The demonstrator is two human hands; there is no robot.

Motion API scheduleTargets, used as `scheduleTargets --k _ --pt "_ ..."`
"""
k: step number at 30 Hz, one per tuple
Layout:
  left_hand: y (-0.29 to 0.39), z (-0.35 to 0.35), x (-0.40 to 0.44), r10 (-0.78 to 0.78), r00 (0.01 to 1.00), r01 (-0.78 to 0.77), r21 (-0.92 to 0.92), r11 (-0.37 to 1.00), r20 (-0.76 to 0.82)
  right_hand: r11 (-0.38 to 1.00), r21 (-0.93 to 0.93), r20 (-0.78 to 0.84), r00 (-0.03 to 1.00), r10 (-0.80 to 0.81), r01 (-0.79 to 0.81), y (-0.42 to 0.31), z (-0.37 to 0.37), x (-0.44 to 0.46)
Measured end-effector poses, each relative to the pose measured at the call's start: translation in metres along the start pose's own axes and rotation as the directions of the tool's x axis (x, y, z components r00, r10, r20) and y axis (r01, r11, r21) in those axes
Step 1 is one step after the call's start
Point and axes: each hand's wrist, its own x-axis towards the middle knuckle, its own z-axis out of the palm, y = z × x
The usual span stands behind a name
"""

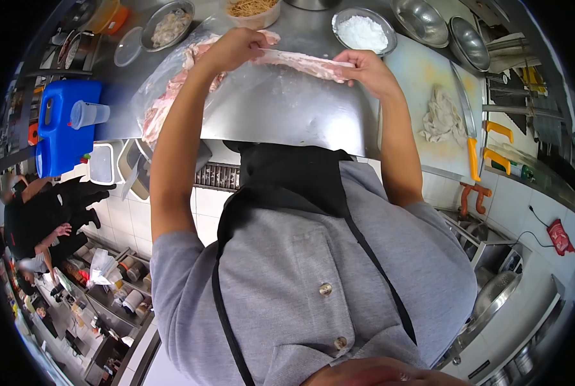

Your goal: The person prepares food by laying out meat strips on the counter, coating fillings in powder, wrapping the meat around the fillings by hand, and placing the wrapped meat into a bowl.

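Note:
A long strip of raw fatty meat is stretched above the steel table between my two hands. My left hand has its fingers closed on the strip's left end, and my right hand pinches the right end. Under and beside my left forearm, more raw meat strips lie on a clear plastic sheet. White powder fills a metal bowl just beyond my right hand. Past my left hand stands a tub of thin golden sticks.
A cutting board on the right bears a crumpled cloth and a yellow-handled knife. Metal bowls stand at the back right. At left are a blue jug, a plastic cup and, farther off, people.

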Motion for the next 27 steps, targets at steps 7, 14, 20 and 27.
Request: scheduleTargets --k 7,14,20,27 --pt "-0.009 0.053 0.056 0.314 0.872 -0.165 0.378 0.911 -0.376 0.807 -0.538 -0.283 0.849 -0.446 0.244 0.011 0.042 -0.02" --pt "-0.033 0.088 0.037 0.386 0.906 -0.167 0.691 0.703 -0.173 0.448 -0.872 -0.034 0.888 -0.458 0.198 0.057 0.105 -0.039" --pt "-0.003 0.115 0.033 0.432 0.891 -0.284 0.572 0.769 -0.138 0.321 -0.912 0.05 0.845 -0.532 0.256 0.06 0.107 -0.047" --pt "0.005 0.125 0.039 0.293 0.941 -0.098 0.691 0.716 -0.171 0.261 -0.921 0.107 0.834 -0.541 0.287 0.064 0.101 -0.07"
